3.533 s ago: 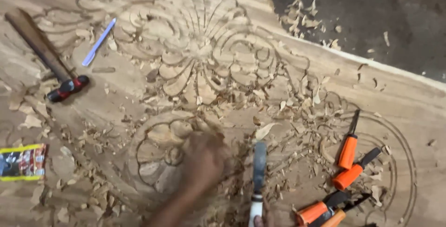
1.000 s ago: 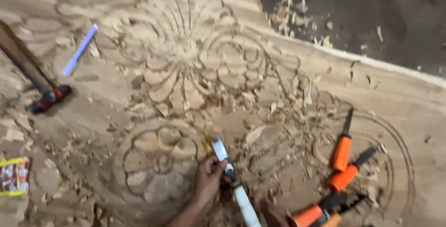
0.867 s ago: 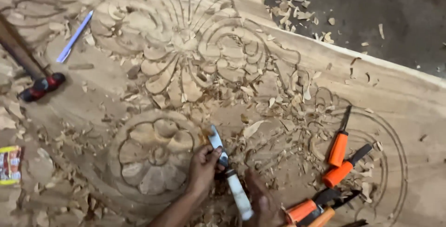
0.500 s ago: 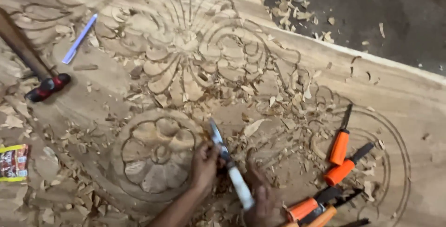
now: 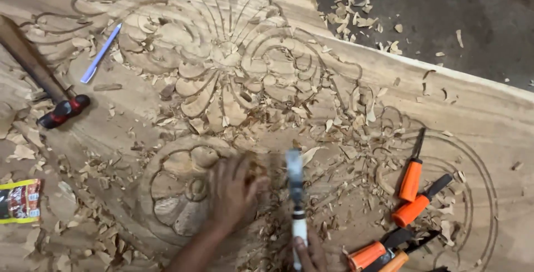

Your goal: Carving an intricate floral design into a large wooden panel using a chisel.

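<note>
A large wooden panel [image 5: 489, 122] carved with floral relief fills the view. My left hand [image 5: 232, 191] lies flat on the round flower carving [image 5: 178, 194] at the lower middle, fingers spread among wood chips. My right hand [image 5: 310, 253], at the bottom edge, grips the pale handle of a chisel [image 5: 295, 188]. Its blade points away from me, just right of my left hand. The chisel looks blurred.
Several orange-handled chisels [image 5: 411, 180] lie at the lower right. A mallet with a wooden handle and red-black end [image 5: 62, 110] and a blue pen [image 5: 100, 55] lie at the upper left. A small colourful packet [image 5: 19, 199] sits at the left edge. Wood shavings [image 5: 339, 138] cover the panel.
My left hand let go of the chisel blade and moved left onto the round flower carving. The chisel swung from slanted to nearly straight, held by my right hand alone.
</note>
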